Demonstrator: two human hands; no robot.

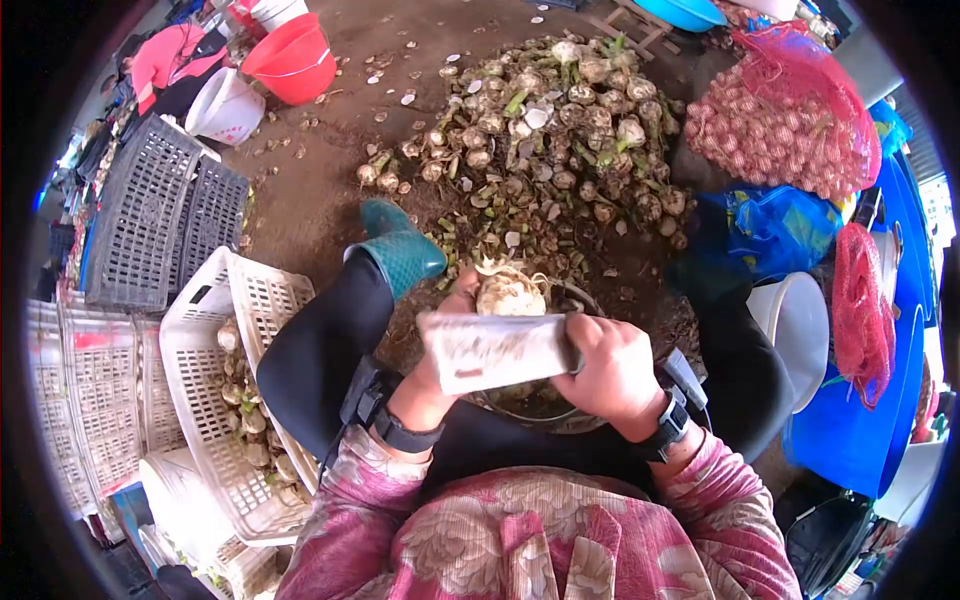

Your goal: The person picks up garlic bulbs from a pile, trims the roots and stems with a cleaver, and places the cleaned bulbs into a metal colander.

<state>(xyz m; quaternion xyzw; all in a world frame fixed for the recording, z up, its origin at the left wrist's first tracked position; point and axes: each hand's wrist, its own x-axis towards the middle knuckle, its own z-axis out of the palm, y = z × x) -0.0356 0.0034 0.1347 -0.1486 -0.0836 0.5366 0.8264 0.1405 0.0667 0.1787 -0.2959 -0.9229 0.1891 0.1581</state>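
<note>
Centrally, a pale, round, soil-stained root bulb (508,292) is held by the left hand (448,335) above a dark metal basin (545,410) set between the knees, apparently so that trimmings are caught below. The left fingers are mostly hidden behind the blade and bulb, yet they are judged to be curled closed around the bulb. A broad, rectangular, whitish cleaver blade (495,350) is gripped at its handle by the right hand (615,370), with the fingers wrapped fully shut; the blade is laid flat across the lap just beneath the bulb, seemingly placed for paring.

A large heap of untrimmed bulbs with green stalks (550,130) is noted on the bare earth ahead, well apart from the hands. A white slatted plastic crate (205,330), holding several bulbs, is placed beside the left knee. A red mesh sack of bulbs (785,125) is observed to the right, and a red plastic bucket (292,62) farther off. A teal rubber boot (400,245) is seen between lap and heap.
</note>
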